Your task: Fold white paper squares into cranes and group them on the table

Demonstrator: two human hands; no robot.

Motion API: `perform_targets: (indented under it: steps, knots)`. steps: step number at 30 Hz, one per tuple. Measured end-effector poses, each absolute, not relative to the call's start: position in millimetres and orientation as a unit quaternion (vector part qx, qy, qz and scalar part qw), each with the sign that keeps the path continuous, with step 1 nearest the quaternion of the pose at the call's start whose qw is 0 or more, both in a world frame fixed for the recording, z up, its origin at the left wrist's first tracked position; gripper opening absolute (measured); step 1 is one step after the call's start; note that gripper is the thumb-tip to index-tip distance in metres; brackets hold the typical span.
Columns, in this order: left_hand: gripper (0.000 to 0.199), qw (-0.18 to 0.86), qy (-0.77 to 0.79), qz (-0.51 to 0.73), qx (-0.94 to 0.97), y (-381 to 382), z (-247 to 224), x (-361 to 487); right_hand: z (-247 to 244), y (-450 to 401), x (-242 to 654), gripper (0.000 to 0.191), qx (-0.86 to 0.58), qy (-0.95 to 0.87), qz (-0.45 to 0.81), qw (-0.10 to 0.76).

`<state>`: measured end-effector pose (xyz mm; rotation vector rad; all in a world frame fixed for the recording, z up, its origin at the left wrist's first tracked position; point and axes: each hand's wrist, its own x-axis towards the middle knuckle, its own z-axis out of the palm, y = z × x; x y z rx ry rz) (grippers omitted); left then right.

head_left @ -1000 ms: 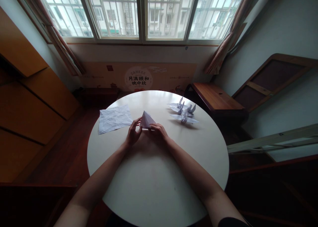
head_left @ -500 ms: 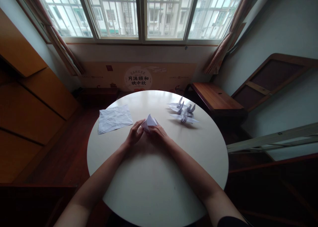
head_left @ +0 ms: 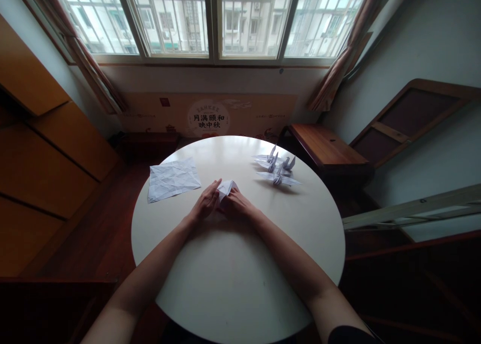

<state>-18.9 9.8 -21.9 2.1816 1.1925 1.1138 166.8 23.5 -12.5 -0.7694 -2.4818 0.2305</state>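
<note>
A small folded piece of white paper [head_left: 227,187] is between my two hands, above the middle of the round table. My left hand [head_left: 207,199] grips its left side, fingers close together and pointing away from me. On the other side my right hand [head_left: 236,202] holds the paper, its fingers bent around the lower right part. The fingers hide much of the paper's underside. To the left lies a flat, creased white sheet [head_left: 174,179]. Several folded paper cranes [head_left: 277,171] stand grouped at the right, apart from my hands.
Under my forearms is a white round table [head_left: 233,284]. Beyond its right edge stands a brown wooden bench [head_left: 326,146]. Wooden cabinets [head_left: 45,163] are at the left, and a barred window [head_left: 214,23] is ahead.
The folded paper's raised point has come down, and the paper looks lower and more turned. My left fingers have straightened along its side. The sheet and cranes have stayed put.
</note>
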Motion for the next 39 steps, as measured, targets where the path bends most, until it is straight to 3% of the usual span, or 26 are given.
perform_targets:
  steps: [11, 20, 26, 30, 35, 37, 39]
  knots:
    - [0.038, 0.165, 0.442, 0.446, 0.760, 13, -24, -20, -10, 24, 169, 0.041, -0.302, -0.906, 0.123, 0.270]
    - [0.041, 0.207, 0.453, 0.406, 0.767, 12, -26, -19, -18, 22, 168, 0.053, -0.302, -0.918, 0.100, 0.235]
    - [0.040, 0.178, 0.453, 0.357, 0.797, 12, -26, -19, -10, 23, 168, 0.041, -0.293, -0.923, 0.073, 0.239]
    - [0.039, 0.144, 0.489, 0.314, 0.801, 12, -28, -19, -9, 26, 171, 0.044, -0.325, -0.889, 0.070, 0.315]
    - [0.032, 0.074, 0.502, 0.295, 0.810, 10, -30, -17, -14, 31, 184, 0.053, -0.472, -0.706, 0.053, 0.526]
    - [0.029, 0.045, 0.511, 0.291, 0.808, 8, -28, -15, -13, 33, 188, 0.050, -0.505, -0.667, 0.043, 0.546]
    - [0.028, 0.024, 0.530, 0.275, 0.802, 4, -24, -14, -10, 34, 189, 0.042, -0.510, -0.688, 0.049, 0.513]
